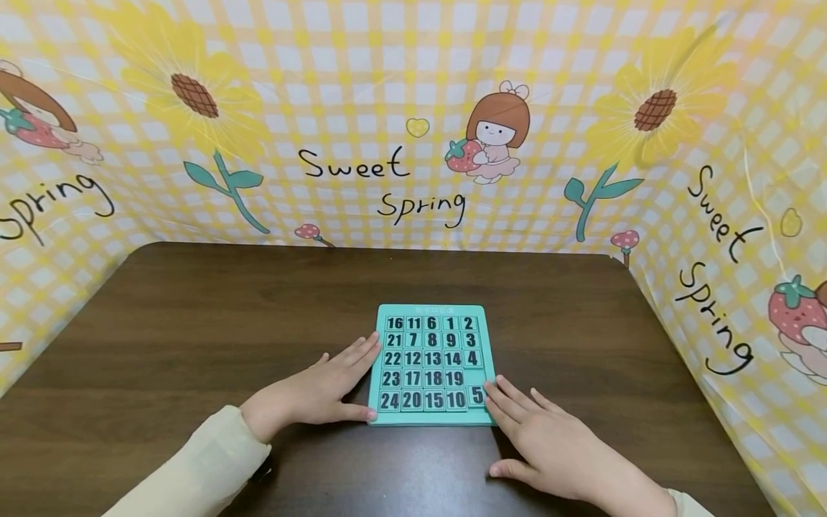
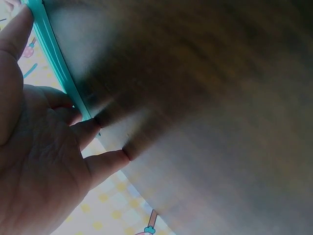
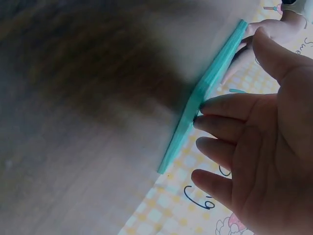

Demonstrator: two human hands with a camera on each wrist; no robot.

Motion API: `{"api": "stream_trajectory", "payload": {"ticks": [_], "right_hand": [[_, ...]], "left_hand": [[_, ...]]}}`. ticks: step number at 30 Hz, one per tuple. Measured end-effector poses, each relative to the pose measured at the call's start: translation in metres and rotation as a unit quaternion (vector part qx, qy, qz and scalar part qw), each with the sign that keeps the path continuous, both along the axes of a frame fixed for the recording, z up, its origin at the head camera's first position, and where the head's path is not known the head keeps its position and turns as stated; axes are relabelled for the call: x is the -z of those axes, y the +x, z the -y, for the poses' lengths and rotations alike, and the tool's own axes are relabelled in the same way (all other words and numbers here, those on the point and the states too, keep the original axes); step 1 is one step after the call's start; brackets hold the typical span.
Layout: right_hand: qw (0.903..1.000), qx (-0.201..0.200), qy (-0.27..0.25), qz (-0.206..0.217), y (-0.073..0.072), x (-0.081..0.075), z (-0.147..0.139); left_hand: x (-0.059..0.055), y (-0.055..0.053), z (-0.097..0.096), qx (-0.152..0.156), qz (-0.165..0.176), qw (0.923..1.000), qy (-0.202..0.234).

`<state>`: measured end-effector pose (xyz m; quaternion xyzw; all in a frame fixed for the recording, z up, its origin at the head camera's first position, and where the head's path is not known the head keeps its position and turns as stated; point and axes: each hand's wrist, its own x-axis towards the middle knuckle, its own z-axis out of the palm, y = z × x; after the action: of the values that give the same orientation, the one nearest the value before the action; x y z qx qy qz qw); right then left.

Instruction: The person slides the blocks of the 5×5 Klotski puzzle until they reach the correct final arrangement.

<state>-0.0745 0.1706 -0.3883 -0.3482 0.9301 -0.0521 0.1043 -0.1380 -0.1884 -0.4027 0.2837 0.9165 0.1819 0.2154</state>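
Turquoise board [image 1: 433,418]: 1 | numbered tiles [image 1: 433,358]: 24 | hands [image 1: 316,391] [image 1: 549,445] touching board: 2

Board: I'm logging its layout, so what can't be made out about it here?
Head: lettering at the top of the board, too small and faint.
Left wrist: tiles, hidden by the edge-on angle; one board end, cut off by the picture's top.
Right wrist: tiles, also edge-on.

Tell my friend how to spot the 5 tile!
On the table lies a turquoise number board. Go to its bottom right corner, beside the right hand. There, the 5 tile alone has an empty slot directly above it.
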Motion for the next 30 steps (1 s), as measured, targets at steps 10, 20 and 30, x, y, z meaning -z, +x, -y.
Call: {"api": "stream_trajectory", "payload": {"ticks": [10,20,30], "right_hand": [[0.9999,-0.001,0.000,-0.010,-0.014,0.002,0.002],[0.9992,-0.033,-0.001,-0.022,-0.017,0.003,0.007],[0.9959,-0.074,0.021,-0.049,-0.004,0.007,0.015]], "left_hand": [[0.000,0.001,0.000,-0.003,0.001,1.0000,-0.001],[-0.002,0.000,-0.001,-0.004,0.001,1.0000,-0.005],[-0.002,0.001,0.000,-0.002,0.005,1.0000,-0.001]]}}
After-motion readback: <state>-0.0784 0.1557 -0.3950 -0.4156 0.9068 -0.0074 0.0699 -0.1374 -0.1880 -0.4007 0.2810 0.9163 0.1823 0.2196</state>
